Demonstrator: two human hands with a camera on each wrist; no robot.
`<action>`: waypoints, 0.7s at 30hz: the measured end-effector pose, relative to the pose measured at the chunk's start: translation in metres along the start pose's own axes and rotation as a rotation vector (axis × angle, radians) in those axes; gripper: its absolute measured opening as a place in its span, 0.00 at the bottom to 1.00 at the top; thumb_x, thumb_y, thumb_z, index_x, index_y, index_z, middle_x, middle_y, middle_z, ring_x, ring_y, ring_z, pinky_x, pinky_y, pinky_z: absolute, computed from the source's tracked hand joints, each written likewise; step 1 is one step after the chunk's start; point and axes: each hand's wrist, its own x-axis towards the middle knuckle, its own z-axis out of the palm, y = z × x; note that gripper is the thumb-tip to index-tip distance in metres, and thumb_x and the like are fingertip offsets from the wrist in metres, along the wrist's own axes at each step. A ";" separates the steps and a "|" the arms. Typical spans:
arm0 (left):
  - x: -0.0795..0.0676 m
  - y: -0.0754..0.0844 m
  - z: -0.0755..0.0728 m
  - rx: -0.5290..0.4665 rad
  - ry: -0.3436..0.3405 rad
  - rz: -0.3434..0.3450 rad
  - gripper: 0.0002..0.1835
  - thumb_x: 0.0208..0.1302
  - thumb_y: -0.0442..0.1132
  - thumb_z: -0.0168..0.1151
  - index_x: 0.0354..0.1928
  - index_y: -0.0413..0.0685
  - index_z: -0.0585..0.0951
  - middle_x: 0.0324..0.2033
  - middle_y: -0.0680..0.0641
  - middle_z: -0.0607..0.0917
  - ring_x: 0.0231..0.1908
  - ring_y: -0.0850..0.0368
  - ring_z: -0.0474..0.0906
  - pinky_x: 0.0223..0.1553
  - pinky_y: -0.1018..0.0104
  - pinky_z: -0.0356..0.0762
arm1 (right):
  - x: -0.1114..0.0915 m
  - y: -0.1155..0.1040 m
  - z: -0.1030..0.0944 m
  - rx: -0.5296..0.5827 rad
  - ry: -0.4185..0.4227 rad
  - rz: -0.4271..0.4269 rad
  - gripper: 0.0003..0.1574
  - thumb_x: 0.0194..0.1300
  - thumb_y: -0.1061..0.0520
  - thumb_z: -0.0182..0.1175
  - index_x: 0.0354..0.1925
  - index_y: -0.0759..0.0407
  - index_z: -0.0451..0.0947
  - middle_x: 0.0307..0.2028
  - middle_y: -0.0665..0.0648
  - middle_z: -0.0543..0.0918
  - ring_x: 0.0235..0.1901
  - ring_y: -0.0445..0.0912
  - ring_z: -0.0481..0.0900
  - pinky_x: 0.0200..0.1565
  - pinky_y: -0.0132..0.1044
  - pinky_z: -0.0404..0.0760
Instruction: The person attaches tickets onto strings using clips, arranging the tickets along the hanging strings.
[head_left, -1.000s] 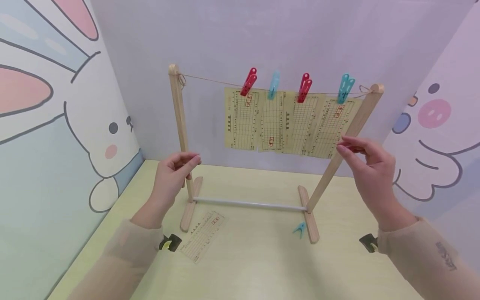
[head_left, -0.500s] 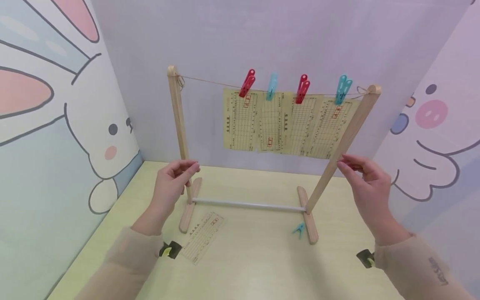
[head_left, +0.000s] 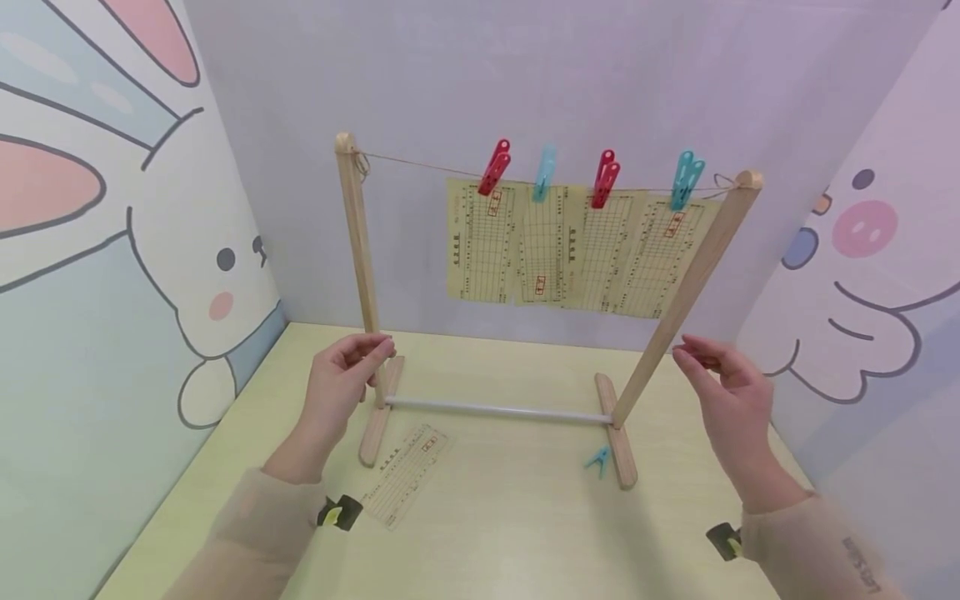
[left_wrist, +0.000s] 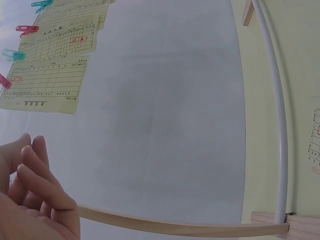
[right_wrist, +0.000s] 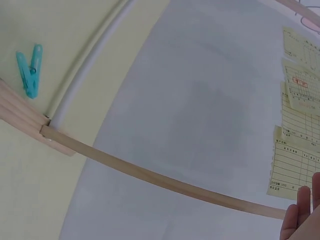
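My left hand (head_left: pixel 339 385) hovers in front of the left post (head_left: pixel 358 242) of a wooden drying rack, fingers loosely bent around nothing. Likewise bare, my right hand (head_left: pixel 731 400) hangs just right of the right post (head_left: pixel 678 308), thumb near the fingertips. Several yellowish printed slips (head_left: pixel 483 258) hang from the rack's string (head_left: pixel 420 162), overlapping, pinned by red clothespins (head_left: pixel 495 169) and blue-green clothespins (head_left: pixel 686 179). One more printed slip (head_left: pixel 408 477) lies on the table by the left foot. A blue clothespin (head_left: pixel 600 460) lies beside the right foot (head_left: pixel 624 454).
A white crossbar (head_left: pixel 495 409) joins the rack's feet low over the pale yellow table (head_left: pixel 495 533). Behind rises a grey-white back wall (head_left: pixel 420 100). Side panels with a cartoon rabbit (head_left: pixel 187 250) and a pink-cheeked figure (head_left: pixel 847 300) flank the table.
Both hands have moved down, the right one farther, from beside the hanging slips' lower edge to below it. The slips, clothespins and rack stay as they were.
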 end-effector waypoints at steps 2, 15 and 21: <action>0.000 -0.004 0.000 0.001 -0.001 -0.010 0.19 0.69 0.48 0.62 0.55 0.45 0.80 0.34 0.64 0.86 0.24 0.66 0.71 0.22 0.77 0.66 | -0.002 0.004 0.000 0.011 0.004 0.006 0.11 0.61 0.70 0.65 0.42 0.61 0.86 0.31 0.41 0.86 0.36 0.37 0.80 0.40 0.21 0.75; -0.008 -0.018 -0.001 -0.033 0.013 -0.044 0.18 0.70 0.45 0.62 0.56 0.41 0.79 0.32 0.67 0.85 0.24 0.67 0.70 0.21 0.78 0.66 | -0.013 0.023 -0.004 0.075 0.009 -0.013 0.11 0.60 0.75 0.63 0.40 0.67 0.85 0.31 0.43 0.86 0.33 0.37 0.80 0.39 0.21 0.76; -0.014 -0.033 -0.001 -0.041 0.029 -0.095 0.19 0.70 0.46 0.62 0.56 0.42 0.79 0.32 0.66 0.86 0.24 0.66 0.70 0.21 0.78 0.66 | -0.020 0.034 -0.008 -0.046 0.025 0.080 0.10 0.62 0.69 0.65 0.41 0.60 0.86 0.30 0.37 0.86 0.33 0.34 0.80 0.39 0.20 0.74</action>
